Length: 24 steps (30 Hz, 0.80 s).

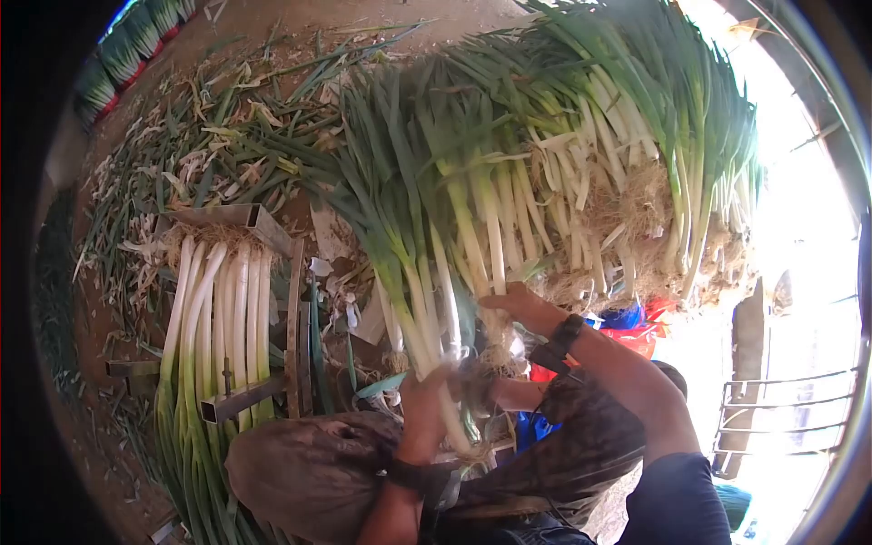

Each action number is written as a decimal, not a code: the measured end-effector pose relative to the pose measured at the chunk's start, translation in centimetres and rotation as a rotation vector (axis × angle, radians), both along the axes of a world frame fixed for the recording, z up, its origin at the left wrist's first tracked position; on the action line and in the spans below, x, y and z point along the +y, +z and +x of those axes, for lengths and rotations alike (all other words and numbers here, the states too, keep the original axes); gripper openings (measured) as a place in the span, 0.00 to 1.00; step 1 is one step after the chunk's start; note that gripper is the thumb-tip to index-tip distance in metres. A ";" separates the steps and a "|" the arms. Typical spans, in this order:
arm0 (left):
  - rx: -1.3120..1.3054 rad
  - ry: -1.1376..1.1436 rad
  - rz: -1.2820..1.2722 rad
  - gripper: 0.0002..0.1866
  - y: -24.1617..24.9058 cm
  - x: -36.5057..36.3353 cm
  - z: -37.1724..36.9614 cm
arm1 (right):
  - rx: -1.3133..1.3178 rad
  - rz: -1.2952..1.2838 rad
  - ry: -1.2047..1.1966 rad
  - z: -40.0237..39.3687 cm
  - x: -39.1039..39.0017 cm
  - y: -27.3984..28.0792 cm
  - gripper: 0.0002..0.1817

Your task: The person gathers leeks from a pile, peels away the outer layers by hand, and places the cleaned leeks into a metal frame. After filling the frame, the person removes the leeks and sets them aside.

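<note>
My left hand (425,409) is closed around the white lower stalk of a long green onion (416,313), whose leaves reach up and away. Its rooted end points down beside my knee. Farther up and to the right, my right hand (520,304) grips another green onion (493,241) low on its white stalk, just above the hairy roots (499,350). A dark, blurred shape between the hands cannot be made out. Peeled white green onions (218,300) lie side by side in a metal frame (227,216) to the left, roots against its far end.
A large heap of unpeeled green onions (627,118) lies at the upper right. Leaf scraps (227,136) cover the ground at the upper left, with tied bundles (123,59) beyond. A metal rack (786,413) stands at the right. Red plastic (636,341) lies under the heap.
</note>
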<state>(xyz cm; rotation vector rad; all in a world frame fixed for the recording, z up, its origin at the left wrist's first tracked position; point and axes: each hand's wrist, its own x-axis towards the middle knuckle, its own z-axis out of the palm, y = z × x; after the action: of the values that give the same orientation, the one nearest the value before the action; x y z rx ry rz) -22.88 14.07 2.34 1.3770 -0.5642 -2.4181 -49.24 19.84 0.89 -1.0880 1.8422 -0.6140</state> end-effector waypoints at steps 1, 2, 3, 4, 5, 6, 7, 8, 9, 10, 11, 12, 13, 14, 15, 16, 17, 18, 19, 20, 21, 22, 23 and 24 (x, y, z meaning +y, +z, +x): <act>0.004 0.000 -0.003 0.13 0.0 -0.1 0.1 | -0.174 -0.003 -0.115 0.2 -0.2 -0.2 0.19; 0.030 -0.013 -0.011 0.13 0.1 -0.2 0.2 | -0.351 -0.004 -0.226 0.5 -0.3 -0.5 0.18; 0.054 -0.025 -0.018 0.13 0.2 -0.3 0.4 | -0.352 -0.005 -0.222 0.9 0.0 -0.6 0.18; 0.052 -0.023 -0.018 0.13 0.0 -0.2 0.5 | -0.349 0.026 -0.280 1.9 0.0 0.5 0.17; 0.068 -0.021 -0.037 0.13 -0.4 -0.1 0.3 | -0.343 0.056 -0.339 2.9 0.1 1.6 0.16; 0.085 -0.020 -0.055 0.13 -0.9 0.1 0.1 | -0.292 0.060 -0.377 4.3 0.3 2.5 0.15; 0.081 -0.019 -0.052 0.13 -1.6 0.4 0.0 | -0.294 0.064 -0.376 5.3 0.7 3.7 0.15; 0.060 -0.029 -0.066 0.13 -2.1 0.6 -0.1 | -0.326 0.057 -0.448 6.2 1.0 4.5 0.14; 0.039 -0.037 -0.083 0.12 -2.7 0.7 -0.1 | -0.357 0.047 -0.518 6.9 1.2 4.9 0.14; 0.028 -0.026 -0.080 0.12 -2.5 0.7 -0.1 | -0.059 -0.007 -0.234 5.2 1.9 3.1 0.16; 0.016 -0.031 -0.077 0.12 -2.3 0.5 0.1 | -0.071 -0.002 -0.238 5.3 1.8 3.0 0.16; 0.054 -0.019 -0.100 0.11 -2.2 0.4 0.4 | -0.101 -0.075 -0.416 5.4 1.9 2.9 0.16; 0.093 -0.003 -0.121 0.11 -2.3 0.2 0.7 | -0.128 -0.144 -0.590 5.5 1.9 2.9 0.17; -0.036 -0.066 -0.103 0.09 -2.5 -0.2 0.7 | -0.077 -0.112 -0.551 5.6 1.7 3.5 0.17; -0.043 -0.067 -0.097 0.09 -2.7 0.0 0.9 | -0.082 -0.104 -0.552 6.4 1.6 4.0 0.17; -0.038 -0.012 -0.094 0.09 -3.0 0.0 1.0 | 0.027 -0.091 -0.523 7.4 0.9 4.9 0.16; -0.031 0.044 -0.094 0.09 -2.6 -0.3 0.7 | 0.135 -0.081 -0.491 8.0 0.6 5.2 0.16; -0.036 0.043 -0.095 0.09 -2.0 -0.4 0.6 | 0.494 -0.337 -0.239 7.8 1.5 0.8 0.16; -0.094 0.144 -0.169 0.09 0.5 -0.6 0.3 | 0.489 -0.334 -0.242 8.9 1.3 0.9 0.16; -0.151 0.243 -0.242 0.10 2.7 -0.9 0.3 | 0.355 -0.202 -0.353 10.6 0.3 1.5 0.17; -0.156 0.238 -0.242 0.10 4.0 -1.2 0.6 | 0.220 -0.069 -0.460 11.7 -0.3 1.7 0.19; -0.134 0.249 -0.271 0.10 5.0 -1.6 0.9 | 0.145 -0.085 -0.447 11.6 -0.3 -0.6 0.20; -0.115 0.262 -0.300 0.11 5.3 -1.9 1.2 | 0.138 -0.081 -0.443 11.9 -0.7 -1.5 0.20; -0.185 0.281 -0.327 0.11 5.1 -1.8 1.1 | -0.015 -0.001 -0.489 12.3 -1.0 -2.4 0.20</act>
<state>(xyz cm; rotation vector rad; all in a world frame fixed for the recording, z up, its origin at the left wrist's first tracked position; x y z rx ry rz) -21.77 12.22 7.43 1.4343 -0.7204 -1.8948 -36.90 18.87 -1.47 -0.6244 2.1074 -0.8978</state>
